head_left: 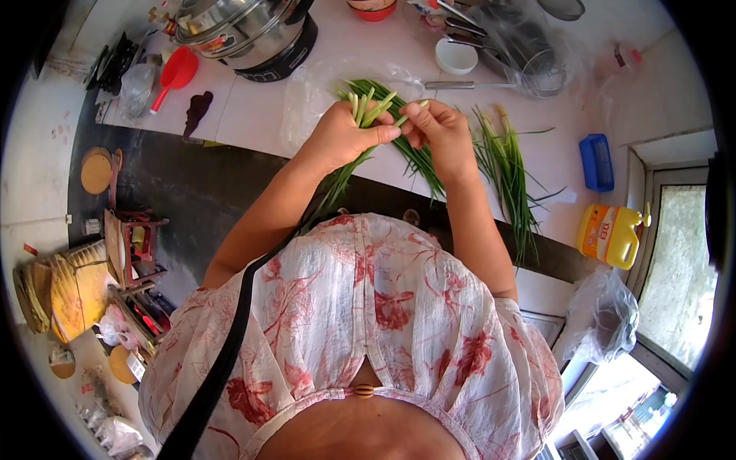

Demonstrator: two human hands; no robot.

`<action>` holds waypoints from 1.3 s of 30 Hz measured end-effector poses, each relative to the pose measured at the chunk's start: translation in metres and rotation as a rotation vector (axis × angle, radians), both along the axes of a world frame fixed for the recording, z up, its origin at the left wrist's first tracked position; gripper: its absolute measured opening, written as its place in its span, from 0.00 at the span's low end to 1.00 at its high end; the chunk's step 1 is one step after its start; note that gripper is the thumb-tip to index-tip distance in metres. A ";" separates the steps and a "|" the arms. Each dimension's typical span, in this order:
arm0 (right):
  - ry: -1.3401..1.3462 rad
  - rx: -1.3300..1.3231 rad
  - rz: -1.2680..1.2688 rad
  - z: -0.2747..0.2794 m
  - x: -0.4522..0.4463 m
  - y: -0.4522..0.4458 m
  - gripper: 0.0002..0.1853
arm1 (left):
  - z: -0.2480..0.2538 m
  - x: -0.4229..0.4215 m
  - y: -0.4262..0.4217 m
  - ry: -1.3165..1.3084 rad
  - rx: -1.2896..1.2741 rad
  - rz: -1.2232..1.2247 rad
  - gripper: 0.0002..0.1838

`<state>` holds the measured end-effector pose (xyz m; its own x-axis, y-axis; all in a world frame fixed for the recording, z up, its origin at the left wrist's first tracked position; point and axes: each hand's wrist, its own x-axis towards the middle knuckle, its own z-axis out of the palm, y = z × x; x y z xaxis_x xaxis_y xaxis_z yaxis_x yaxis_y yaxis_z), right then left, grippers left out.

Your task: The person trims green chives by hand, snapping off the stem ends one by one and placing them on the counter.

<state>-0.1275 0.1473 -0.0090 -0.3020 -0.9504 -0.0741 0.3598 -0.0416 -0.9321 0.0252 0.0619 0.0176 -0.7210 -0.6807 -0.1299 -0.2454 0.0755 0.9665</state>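
My left hand (343, 140) is closed around a bunch of green onions (373, 110). The pale ends stick up above the thumb, and the green leaves hang down below the wrist. Close on its right, my right hand (442, 136) pinches the pale end of a single green onion stalk between thumb and fingertips. Behind and between the hands, a second pile of green onions (418, 159) lies on the white counter (253, 115). To the right of my right hand lies another loose pile of green onions (506, 165), its leaves hanging over the counter's front edge.
A steel pot (238, 31) on a black base, a red ladle (177, 70) and clear plastic film (307, 92) are on the counter. A white bowl (455, 57), wire strainer (541, 73), blue basket (596, 162) and yellow jug (609, 235) stand rightward.
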 end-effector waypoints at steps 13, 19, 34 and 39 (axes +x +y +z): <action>0.815 -0.272 0.091 0.018 -0.019 -0.001 0.05 | 0.011 -0.003 0.002 -0.021 -0.089 -0.008 0.08; 0.345 -0.058 0.012 0.003 -0.017 -0.002 0.07 | 0.011 0.000 0.003 -0.030 -0.074 -0.004 0.08; 0.996 -0.351 -0.021 0.020 -0.012 0.004 0.04 | 0.013 -0.004 0.007 -0.037 -0.121 -0.015 0.09; 0.667 -0.144 -0.047 0.000 -0.005 0.007 0.04 | 0.012 -0.004 0.009 0.017 -0.076 0.006 0.08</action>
<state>-0.1328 0.1541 -0.0090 -0.2804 -0.9215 0.2687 -0.2952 -0.1836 -0.9376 0.0212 0.0705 0.0299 -0.7187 -0.6922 -0.0654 -0.2295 0.1474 0.9621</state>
